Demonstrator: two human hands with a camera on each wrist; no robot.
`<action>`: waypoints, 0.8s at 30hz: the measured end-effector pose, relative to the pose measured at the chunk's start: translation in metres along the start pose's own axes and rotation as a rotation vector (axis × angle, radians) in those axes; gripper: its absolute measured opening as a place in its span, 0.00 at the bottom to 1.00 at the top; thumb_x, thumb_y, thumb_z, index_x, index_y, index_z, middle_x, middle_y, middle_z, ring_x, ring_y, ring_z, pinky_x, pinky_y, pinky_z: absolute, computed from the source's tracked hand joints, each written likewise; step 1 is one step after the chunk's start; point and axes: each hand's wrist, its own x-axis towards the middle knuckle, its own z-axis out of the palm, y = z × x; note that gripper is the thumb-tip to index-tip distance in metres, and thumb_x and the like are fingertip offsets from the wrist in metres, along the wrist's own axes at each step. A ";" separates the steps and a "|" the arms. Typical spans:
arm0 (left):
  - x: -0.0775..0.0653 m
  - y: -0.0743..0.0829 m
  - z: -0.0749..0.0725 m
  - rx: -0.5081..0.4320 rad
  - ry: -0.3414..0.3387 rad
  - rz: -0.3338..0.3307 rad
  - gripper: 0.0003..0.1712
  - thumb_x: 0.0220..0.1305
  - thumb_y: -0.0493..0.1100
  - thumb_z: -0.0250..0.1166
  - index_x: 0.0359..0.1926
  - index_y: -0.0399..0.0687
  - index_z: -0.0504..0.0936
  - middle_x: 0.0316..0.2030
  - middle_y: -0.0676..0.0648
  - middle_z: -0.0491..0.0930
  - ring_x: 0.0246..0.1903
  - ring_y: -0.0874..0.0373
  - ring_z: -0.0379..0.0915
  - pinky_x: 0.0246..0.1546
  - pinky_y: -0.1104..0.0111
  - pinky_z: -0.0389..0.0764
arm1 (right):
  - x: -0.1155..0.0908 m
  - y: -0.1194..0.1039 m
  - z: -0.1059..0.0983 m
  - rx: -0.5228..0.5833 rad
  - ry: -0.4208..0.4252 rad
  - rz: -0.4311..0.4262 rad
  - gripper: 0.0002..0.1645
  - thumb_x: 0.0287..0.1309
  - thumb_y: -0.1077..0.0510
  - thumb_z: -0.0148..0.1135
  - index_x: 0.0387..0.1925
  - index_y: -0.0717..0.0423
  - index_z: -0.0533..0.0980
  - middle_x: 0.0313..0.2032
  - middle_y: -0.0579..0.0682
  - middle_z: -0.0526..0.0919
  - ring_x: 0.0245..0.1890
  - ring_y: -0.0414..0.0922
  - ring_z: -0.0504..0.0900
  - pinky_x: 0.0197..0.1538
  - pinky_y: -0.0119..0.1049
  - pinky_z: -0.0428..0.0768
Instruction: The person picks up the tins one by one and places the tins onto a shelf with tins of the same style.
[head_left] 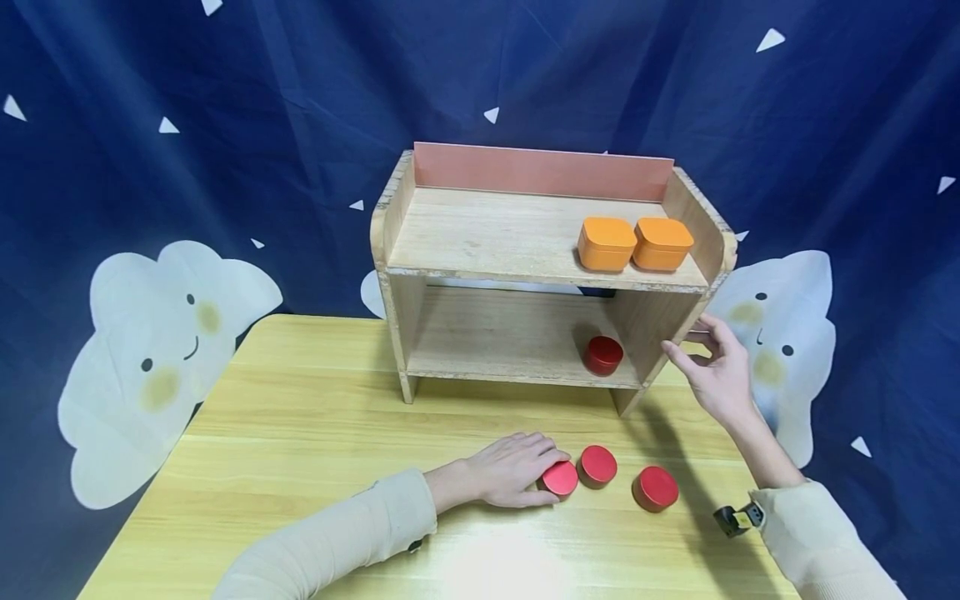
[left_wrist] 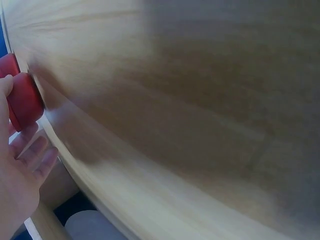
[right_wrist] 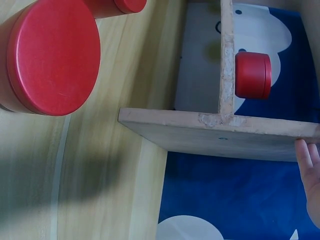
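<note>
A two-tier wooden shelf [head_left: 480,237] stands on the table. My left hand [head_left: 517,471] lies low over the tabletop and grips a round red tin [head_left: 559,478] between thumb and fingers. That red tin also shows at the edge of the left wrist view. Just right of it sit two more red tins, one close by [head_left: 597,465] and one farther off [head_left: 656,488]. At the shelf's right side panel, my right hand [head_left: 718,371] touches the wood with its fingertips. On the lower tier, near that panel, rests another red tin [head_left: 603,356].
Two orange square tins [head_left: 607,244] stand side by side at the right of the upper tier. A pink back board [head_left: 540,171] rises behind them. Blue curtain [head_left: 300,125] with clouds hangs behind the pale wooden table [head_left: 315,400].
</note>
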 end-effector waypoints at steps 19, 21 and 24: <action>-0.001 -0.002 -0.005 -0.059 0.018 -0.066 0.34 0.74 0.67 0.59 0.71 0.55 0.72 0.63 0.53 0.80 0.63 0.60 0.75 0.69 0.62 0.78 | 0.000 -0.001 0.000 -0.005 0.003 -0.003 0.30 0.55 0.79 0.69 0.61 0.73 0.75 0.43 0.27 0.83 0.41 0.24 0.84 0.38 0.16 0.83; -0.001 -0.002 -0.007 -0.066 0.026 -0.076 0.34 0.74 0.66 0.60 0.71 0.55 0.72 0.63 0.53 0.80 0.63 0.60 0.75 0.69 0.62 0.78 | 0.000 -0.001 0.000 -0.005 0.003 -0.005 0.30 0.55 0.79 0.69 0.61 0.73 0.75 0.43 0.27 0.83 0.41 0.24 0.84 0.38 0.16 0.83; -0.001 -0.004 -0.010 -0.066 0.044 -0.084 0.34 0.73 0.66 0.61 0.71 0.55 0.72 0.62 0.53 0.80 0.63 0.59 0.75 0.69 0.62 0.79 | 0.000 0.000 0.000 -0.004 0.003 -0.006 0.30 0.55 0.79 0.69 0.61 0.73 0.75 0.43 0.28 0.83 0.41 0.24 0.84 0.38 0.16 0.83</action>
